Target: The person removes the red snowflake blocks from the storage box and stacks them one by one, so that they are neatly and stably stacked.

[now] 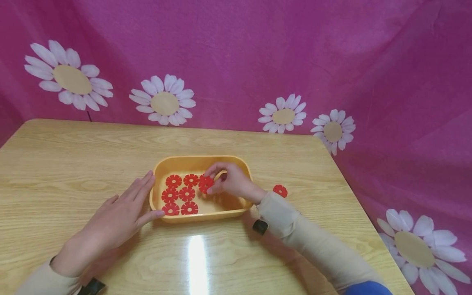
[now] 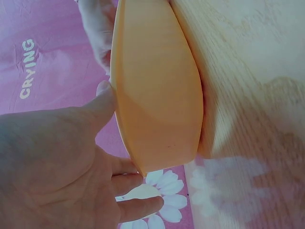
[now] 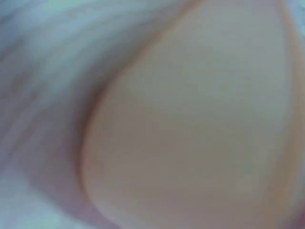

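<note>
A shallow yellow-orange plastic tray [image 1: 221, 214] stands on the table, with several red flower-shaped slotted discs [image 1: 187, 193] laid in rows in its left part. My right hand [image 1: 233, 180] reaches over the tray's right side and pinches a red flower disc [image 1: 205, 187] between thumb and fingers; this disc overlaps another just behind it. Along the left end, my left hand [image 1: 123, 213] touches the rim with straight fingers, thumb at the near corner. In the left wrist view the tray's outer wall [image 2: 159, 90] hides the discs. The right wrist view is blurred and shows mostly tray wall [image 3: 190, 119].
One more red flower disc [image 1: 280, 191] lies on the wooden table [image 1: 295, 159] to the right of the tray, close to the right wrist. Behind the table hangs a magenta cloth [image 1: 228, 61] printed with white daisies.
</note>
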`<action>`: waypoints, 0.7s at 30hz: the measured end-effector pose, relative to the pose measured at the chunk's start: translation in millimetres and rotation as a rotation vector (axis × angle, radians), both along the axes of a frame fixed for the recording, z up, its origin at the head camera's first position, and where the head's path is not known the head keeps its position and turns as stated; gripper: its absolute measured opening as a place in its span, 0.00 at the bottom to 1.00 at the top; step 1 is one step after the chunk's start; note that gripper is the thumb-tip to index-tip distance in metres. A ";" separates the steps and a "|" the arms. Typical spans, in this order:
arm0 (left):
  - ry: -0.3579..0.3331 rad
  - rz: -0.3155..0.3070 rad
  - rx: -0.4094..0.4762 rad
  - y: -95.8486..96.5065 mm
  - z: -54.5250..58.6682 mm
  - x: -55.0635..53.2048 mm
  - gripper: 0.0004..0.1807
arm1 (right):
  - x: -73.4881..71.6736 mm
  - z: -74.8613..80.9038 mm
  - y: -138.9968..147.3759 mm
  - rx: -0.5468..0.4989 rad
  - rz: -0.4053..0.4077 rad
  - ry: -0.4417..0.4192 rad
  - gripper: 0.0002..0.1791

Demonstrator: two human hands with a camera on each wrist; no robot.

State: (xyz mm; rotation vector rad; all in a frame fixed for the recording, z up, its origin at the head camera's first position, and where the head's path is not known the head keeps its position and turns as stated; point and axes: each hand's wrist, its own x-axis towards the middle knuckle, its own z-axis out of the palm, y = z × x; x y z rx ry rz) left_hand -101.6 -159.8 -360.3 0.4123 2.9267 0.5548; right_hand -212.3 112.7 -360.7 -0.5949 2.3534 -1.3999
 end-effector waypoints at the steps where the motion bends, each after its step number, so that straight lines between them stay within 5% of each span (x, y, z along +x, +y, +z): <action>1: -0.002 0.001 0.001 0.0 0.0 0.1 0.54 | -0.2 4.3 3.5 -0.011 -0.005 0.007 0.19; 13: -0.022 0.011 0.014 0.2 -0.4 -0.7 0.55 | -9.9 37.1 86.3 -0.082 -0.262 -0.012 0.21; 21: -0.017 0.007 0.016 0.4 -0.6 -0.9 0.55 | -9.0 12.4 146.9 0.085 -0.401 -0.027 0.22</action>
